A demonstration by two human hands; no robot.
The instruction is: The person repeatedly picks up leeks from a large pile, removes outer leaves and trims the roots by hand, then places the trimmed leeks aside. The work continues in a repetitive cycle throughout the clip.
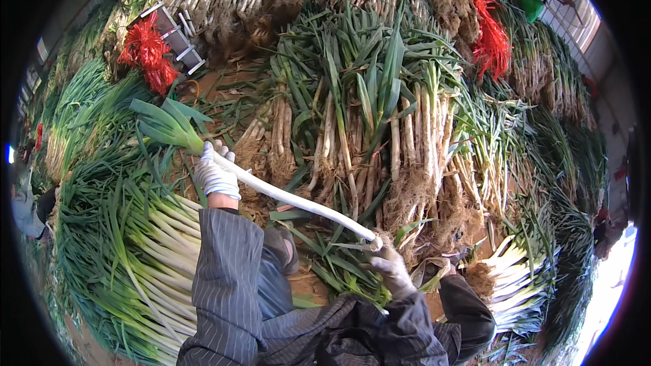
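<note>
My left hand (216,170), in a white striped glove, is closed around a long green onion (295,198) just below where its green leaves fan out. Its clean white stalk slants down to the right across my lap, ending in a small root tuft. Close under that root end is my right hand (394,272), gloved and blurred by motion; whether its fingers grip the roots or a loose skin is unclear. A pale, peeled-looking leaf (432,272) lies beside it. Beyond my hands stands a heap of unpeeled green onions (417,132) with brown, dirty roots.
Clean white-stalked onions (163,264) lie piled at my left, and a smaller pile (513,284) lies at my right. Red plastic ties (147,46) hang by a metal rack (175,35); more red strips (488,35) are at upper right. Loose leaves (335,264) litter the floor.
</note>
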